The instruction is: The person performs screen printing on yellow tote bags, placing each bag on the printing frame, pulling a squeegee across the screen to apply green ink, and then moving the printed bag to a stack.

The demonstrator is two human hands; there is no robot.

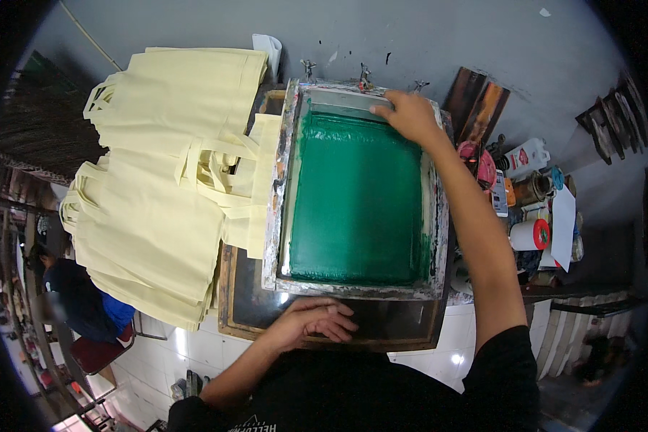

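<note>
A screen-printing frame (pixel 269 248) with paint-stained edges lies over a dark table board; green ink (pixel 360 201) covers most of its mesh. At the frame's far end, my right hand (pixel 410 119) is closed round the right part of a greyish squeegee (pixel 338 101), with the thumb on the near side. My left hand (pixel 317 322) hovers by the near edge of the frame, fingers loosely stretched and apart. A small pale spot shows at its fingers, too small to name. Cream tote bags (pixel 255 216) reach under or against the frame's left side.
Stacks of cream tote bags (pixel 151 209) lie to the left. Metal clamps (pixel 365 75) stand behind the frame. Crowding the right side are a white tub with a red lid (pixel 529 235), a white jug (pixel 529 156) and a phone (pixel 499 193). A person (pixel 86 302) sits at far left.
</note>
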